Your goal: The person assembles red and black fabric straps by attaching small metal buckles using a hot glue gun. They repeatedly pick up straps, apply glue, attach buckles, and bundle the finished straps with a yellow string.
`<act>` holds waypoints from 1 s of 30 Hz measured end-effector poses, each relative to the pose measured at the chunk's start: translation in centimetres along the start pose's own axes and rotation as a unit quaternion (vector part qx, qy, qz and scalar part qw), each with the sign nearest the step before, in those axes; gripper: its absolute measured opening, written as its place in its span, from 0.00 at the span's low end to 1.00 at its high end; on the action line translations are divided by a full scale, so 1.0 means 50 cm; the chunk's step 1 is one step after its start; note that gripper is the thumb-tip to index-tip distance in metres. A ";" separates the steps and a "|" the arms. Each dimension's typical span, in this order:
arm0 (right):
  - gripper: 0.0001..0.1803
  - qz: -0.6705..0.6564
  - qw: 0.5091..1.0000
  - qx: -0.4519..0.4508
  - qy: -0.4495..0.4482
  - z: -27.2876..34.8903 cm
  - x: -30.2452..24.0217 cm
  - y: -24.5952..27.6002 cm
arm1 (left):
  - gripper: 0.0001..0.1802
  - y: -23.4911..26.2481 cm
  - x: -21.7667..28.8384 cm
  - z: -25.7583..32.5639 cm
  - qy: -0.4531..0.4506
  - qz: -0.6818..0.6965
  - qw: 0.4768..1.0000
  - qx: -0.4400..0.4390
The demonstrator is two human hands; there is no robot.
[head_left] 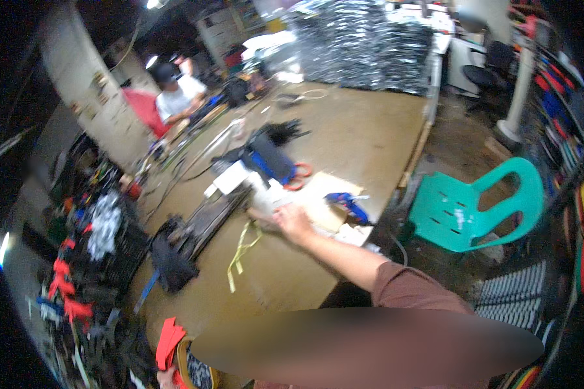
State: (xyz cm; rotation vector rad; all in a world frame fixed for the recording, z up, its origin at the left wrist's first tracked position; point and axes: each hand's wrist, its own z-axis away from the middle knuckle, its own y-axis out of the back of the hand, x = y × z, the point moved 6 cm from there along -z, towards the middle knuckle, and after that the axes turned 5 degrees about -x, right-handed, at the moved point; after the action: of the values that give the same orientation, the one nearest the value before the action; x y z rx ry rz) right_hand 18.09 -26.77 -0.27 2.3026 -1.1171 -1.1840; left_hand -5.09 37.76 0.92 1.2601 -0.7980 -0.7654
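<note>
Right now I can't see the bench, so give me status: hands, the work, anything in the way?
Right hand out on pale sheet, grip unclear. Left hand at bottom edge by red pieces. Orange-handled scissors just beyond; yellow strip alongside.

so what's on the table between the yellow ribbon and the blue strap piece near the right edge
In the head view, the person's right hand lies between the yellow ribbon and the blue strap piece, resting on pale cardboard on the table.

A single head-worn fisheye view looks down and forward, tilted, over the long tan wooden desk [344, 136]. The near desk edge sits close below the camera, while the turquoise plastic chair [474, 207] lies to the right. Straight edges bend toward the dark rim.
</note>
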 end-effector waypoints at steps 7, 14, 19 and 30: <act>0.16 -0.034 0.999 -0.010 -0.029 0.002 -0.008 -0.003 | 0.36 -0.165 0.605 0.250 -0.331 0.112 0.930 -0.117; 0.16 -0.066 0.997 -0.012 -0.036 -0.001 0.000 0.001 | 0.32 -0.166 0.549 0.218 -0.272 0.109 0.945 -0.144; 0.13 -0.063 0.997 0.004 -0.045 -0.002 -0.003 0.009 | 0.30 -0.069 0.129 0.085 -0.090 0.122 0.976 -0.154; 0.12 -0.106 0.991 0.056 -0.053 -0.017 -0.058 0.088 | 0.25 0.368 0.201 0.026 -0.187 0.167 0.939 0.235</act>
State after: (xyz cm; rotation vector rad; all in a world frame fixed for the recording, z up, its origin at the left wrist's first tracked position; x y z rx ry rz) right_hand 15.56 -27.43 4.39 2.5219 -1.0184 -1.3665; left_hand 0.09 31.26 20.19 1.3608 -1.5343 -0.5555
